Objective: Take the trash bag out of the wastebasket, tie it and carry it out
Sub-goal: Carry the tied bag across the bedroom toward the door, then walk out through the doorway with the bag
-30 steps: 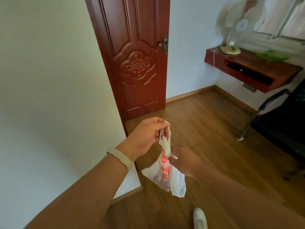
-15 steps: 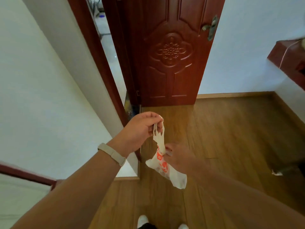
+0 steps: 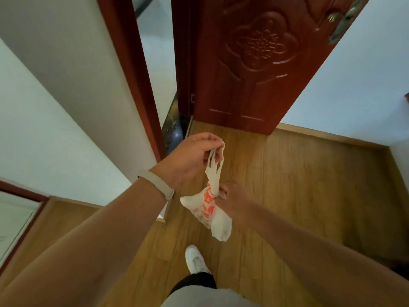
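Comparing with half a second earlier: the carved dark-red wooden door [image 3: 254, 63] and the open gap at its left fill more of the view, and one white shoe [image 3: 195, 259] now shows on the tan wood-plank floor [image 3: 309, 173] where two toe tips showed before. The grip on the bag is unchanged.

The small white plastic trash bag with orange print [image 3: 210, 209] hangs in mid-air between both hands, above the floor, just near of the doorway threshold. Its long axis runs from upper left to lower right, slightly tilted off vertical. The handle loops point up and far; the closed bottom points down and near, toward the shoe.

Left hand [image 3: 190, 158], with a beige wristband [image 3: 156, 185], is closed in a pinch, thumb and fingertips [image 3: 218, 147] gripping the stretched handle loops at the top.

Right hand [image 3: 234, 200] sits lower and to the right, fingers curled around the twisted neck of the bag; its fingertips are partly hidden, so the exact wrap is uncertain.
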{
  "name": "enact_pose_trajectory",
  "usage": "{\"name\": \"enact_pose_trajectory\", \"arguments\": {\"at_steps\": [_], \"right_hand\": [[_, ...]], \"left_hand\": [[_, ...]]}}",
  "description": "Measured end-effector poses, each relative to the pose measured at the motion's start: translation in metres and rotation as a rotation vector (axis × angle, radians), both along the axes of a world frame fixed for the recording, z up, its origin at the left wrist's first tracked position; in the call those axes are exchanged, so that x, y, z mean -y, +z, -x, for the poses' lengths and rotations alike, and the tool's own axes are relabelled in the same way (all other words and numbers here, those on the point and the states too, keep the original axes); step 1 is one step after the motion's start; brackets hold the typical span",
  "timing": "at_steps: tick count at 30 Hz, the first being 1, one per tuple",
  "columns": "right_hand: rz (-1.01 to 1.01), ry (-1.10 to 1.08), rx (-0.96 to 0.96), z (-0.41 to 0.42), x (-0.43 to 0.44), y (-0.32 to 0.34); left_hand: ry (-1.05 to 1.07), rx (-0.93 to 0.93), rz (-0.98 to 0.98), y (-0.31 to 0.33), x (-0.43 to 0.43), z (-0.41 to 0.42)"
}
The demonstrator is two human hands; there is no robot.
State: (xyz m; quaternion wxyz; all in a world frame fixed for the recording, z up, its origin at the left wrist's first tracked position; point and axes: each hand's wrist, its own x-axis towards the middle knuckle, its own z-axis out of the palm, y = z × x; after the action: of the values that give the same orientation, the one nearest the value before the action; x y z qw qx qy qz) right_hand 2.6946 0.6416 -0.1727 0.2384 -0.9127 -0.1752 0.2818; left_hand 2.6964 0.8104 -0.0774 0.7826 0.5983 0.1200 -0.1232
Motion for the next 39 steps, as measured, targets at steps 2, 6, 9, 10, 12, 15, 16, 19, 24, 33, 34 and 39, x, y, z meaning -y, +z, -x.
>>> {"name": "enact_pose_trajectory", "arguments": {"at_steps": [2, 6, 9, 10, 12, 15, 16, 19, 24, 33, 34, 39], "right_hand": [[0.012, 0.039, -0.011, -0.016, -0.004, -0.003], [0.028, 0.085, -0.002, -0.045, -0.012, -0.008], [0.047, 0.111, 0.012, -0.063, -0.017, -0.014], [0.044, 0.115, 0.013, -0.07, -0.018, -0.018], [0.04, 0.134, 0.004, -0.082, -0.022, -0.025], [0.065, 0.176, -0.043, -0.101, -0.027, -0.041], [0.067, 0.198, -0.048, -0.108, -0.029, -0.05], [0.072, 0.274, -0.008, -0.127, -0.036, -0.078], [0.017, 0.411, -0.096, -0.156, -0.039, -0.153], [0.107, 0.523, -0.04, -0.188, -0.027, -0.27], [0.102, 0.53, -0.025, -0.189, -0.027, -0.284], [0.076, 0.564, 0.052, -0.203, -0.035, -0.34]], "left_hand": [[-0.013, -0.001, -0.027, -0.003, -0.001, -0.013], [-0.047, -0.014, -0.084, -0.007, -0.008, -0.031], [-0.031, -0.033, -0.075, -0.012, -0.016, -0.042], [-0.029, -0.04, -0.09, -0.014, -0.019, -0.046], [-0.034, -0.058, -0.129, -0.02, -0.025, -0.056], [-0.032, -0.108, -0.159, -0.034, -0.028, -0.068], [-0.024, -0.13, -0.166, -0.041, -0.027, -0.072], [0.026, -0.204, -0.169, -0.071, -0.024, -0.083], [0.134, -0.327, -0.135, -0.132, -0.022, -0.1], [0.247, -0.529, -0.235, -0.313, -0.033, -0.116], [0.256, -0.537, -0.23, -0.335, -0.033, -0.116], [0.419, -0.628, -0.248, -0.434, -0.036, -0.117]]}}
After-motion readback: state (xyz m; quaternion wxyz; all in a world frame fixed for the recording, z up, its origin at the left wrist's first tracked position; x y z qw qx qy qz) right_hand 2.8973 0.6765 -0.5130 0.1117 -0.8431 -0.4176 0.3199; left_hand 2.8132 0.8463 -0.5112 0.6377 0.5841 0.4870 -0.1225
